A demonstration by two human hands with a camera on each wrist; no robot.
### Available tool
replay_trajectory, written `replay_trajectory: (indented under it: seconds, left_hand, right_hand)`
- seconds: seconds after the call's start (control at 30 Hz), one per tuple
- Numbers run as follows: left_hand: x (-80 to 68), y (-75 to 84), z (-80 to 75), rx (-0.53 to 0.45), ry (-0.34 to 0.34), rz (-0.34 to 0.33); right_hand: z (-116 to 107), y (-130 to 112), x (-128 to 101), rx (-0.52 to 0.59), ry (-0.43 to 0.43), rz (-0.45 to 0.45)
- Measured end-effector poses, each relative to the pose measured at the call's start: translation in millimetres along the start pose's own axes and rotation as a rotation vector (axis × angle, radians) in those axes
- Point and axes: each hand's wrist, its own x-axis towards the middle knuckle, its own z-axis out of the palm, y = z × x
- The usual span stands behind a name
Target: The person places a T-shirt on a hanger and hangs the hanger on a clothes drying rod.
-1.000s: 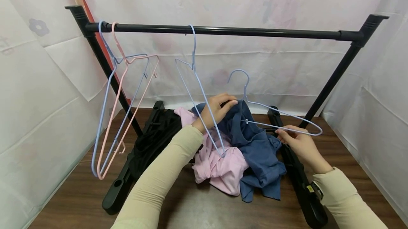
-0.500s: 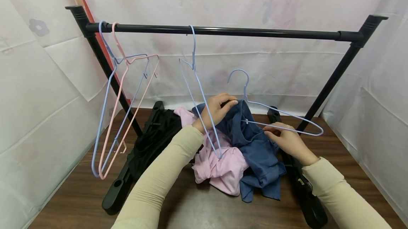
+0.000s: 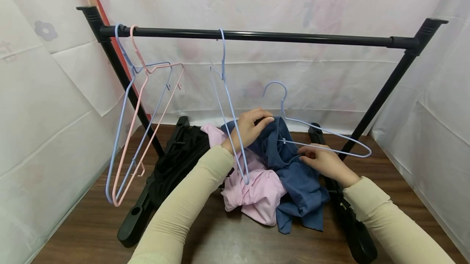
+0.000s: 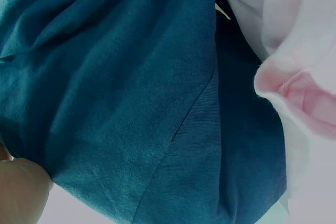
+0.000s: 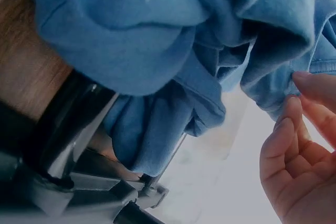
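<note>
A crumpled blue garment (image 3: pixel 301 186) is lifted between my two hands. My left hand (image 3: pixel 249 127) pinches its upper edge; in the left wrist view a fingertip (image 4: pixel 23 187) presses the stretched cloth. A light-blue hanger (image 3: pixel 286 92) stands partly inside the neck opening, its hook up and its right end sticking out. Below that end, my right hand (image 3: pixel 328 164) pinches the garment's edge, thumb against forefinger, as the right wrist view shows the hand (image 5: pixel 299 166) on the cloth. The hanger's left end is hidden by fabric.
A black rack bar (image 3: pixel 293 37) crosses behind. From it hang a blue hanger (image 3: pixel 224 58) before my left wrist, and a pink hanger (image 3: pixel 137 52) beside another blue one at left. A pink garment (image 3: pixel 253 198) and a black garment (image 3: pixel 180 166) lie below.
My right hand has moved left from near the hanger's outer end onto the blue garment's edge. The hanging blue hanger has swung slightly. My left hand stays put.
</note>
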Motion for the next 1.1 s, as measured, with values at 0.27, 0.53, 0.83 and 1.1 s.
replay_trajectory:
  seconds: [0.27, 0.53, 0.83, 1.1]
  left_hand:
    - [-2.2, -2.1, -0.2, 0.007, -0.008, -0.017]
    - [-2.2, -3.1, -3.2, 0.011, 0.003, -0.012]
    - [-3.0, -3.0, -7.6, 0.023, 0.0, -0.025]
    - [-2.1, -1.8, -12.1, 0.043, -0.005, -0.052]
  right_hand:
    - [-2.8, 1.3, -8.7, -0.002, -0.025, 0.028]
    - [-14.3, 5.4, -21.9, 0.054, -0.002, 0.04]
    - [-24.4, 10.8, -37.1, 0.067, 0.044, 0.053]
    - [-35.7, 14.6, -50.5, 0.067, 0.105, 0.037]
